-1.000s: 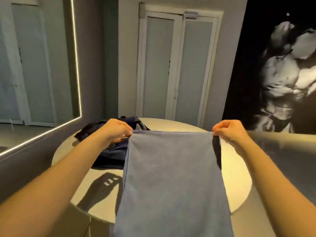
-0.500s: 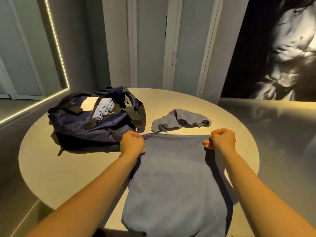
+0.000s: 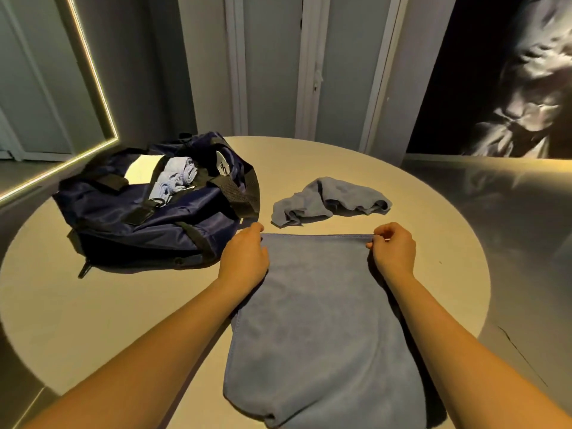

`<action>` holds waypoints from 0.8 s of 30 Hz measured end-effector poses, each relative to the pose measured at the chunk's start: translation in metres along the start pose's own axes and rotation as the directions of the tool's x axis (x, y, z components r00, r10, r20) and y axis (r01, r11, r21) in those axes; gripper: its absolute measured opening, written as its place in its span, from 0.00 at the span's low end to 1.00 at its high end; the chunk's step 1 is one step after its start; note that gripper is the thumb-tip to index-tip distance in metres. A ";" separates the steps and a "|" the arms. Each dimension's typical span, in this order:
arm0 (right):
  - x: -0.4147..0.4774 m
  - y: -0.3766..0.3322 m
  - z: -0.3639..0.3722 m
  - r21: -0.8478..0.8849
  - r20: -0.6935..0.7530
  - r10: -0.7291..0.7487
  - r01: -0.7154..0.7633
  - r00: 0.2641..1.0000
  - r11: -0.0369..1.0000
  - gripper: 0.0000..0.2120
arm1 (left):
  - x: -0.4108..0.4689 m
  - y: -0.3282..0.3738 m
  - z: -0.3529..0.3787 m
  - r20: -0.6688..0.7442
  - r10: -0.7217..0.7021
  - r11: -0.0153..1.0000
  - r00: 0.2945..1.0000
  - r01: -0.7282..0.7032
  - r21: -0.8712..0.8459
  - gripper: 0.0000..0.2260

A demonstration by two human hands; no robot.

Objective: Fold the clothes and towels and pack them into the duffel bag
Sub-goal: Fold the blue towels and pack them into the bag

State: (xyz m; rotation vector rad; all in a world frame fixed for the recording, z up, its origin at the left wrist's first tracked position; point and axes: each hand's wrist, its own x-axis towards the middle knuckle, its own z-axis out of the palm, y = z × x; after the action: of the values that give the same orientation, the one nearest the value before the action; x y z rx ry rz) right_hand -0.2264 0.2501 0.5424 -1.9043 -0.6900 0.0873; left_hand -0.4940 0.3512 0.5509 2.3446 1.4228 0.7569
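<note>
Towel (image 3: 315,320) is a plain blue-grey one with a soft, matte, kinda microfibre look and a thin stitched hem along the far edge. It's lying spread out long-ways on the round beige surface (image 3: 433,230), right in front of the person. The far edge is pulled straight and taut between the two hands. The near end runs down to the bottom of the view, where the left corner looks rounded like a fold, but I can't tell for sure.

Left grip (image 3: 244,258) is curled round the far left corner of the towel, back of the hand up, so the fingertips are mostly hidden. Right grip (image 3: 393,252) is pinching the far right corner between thumb and fingers, with the knuckles bent. Both forearms are bare and lie along the towel's long sides.

Just past the far edge there's a second cloth (image 3: 328,198), same blue-grey colour, crumpled in a heap and not touching the towel. Off to the left sits the duffel bag (image 3: 148,218), dark navy with black straps. It's unzipped, with rolled pale blue cloths (image 3: 176,178) showing in the opening. The bag's near corner is just beside the left grip.
</note>
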 end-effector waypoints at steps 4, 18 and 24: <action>0.009 -0.003 0.006 -0.044 0.071 -0.046 0.050 0.996 0.998 0.08 | 0.005 -0.004 -0.001 -0.009 0.148 0.981 0.989 -0.146 0.127 0.08; -0.095 -0.018 -0.088 -0.042 0.239 -0.178 0.193 0.954 0.980 0.08 | -0.131 -0.017 -0.080 0.104 -0.044 0.994 0.994 0.054 -0.097 0.17; -0.156 0.008 -0.087 -0.217 0.308 -0.302 0.376 0.902 0.901 0.07 | -0.175 -0.011 -0.074 0.157 -0.095 0.979 0.983 0.121 -0.163 0.20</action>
State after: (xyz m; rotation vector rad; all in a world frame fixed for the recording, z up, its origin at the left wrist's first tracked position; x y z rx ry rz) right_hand -0.3205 0.0986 0.5354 -2.0192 -1.2712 0.0261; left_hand -0.6100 0.2000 0.5562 2.1268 1.3524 0.6343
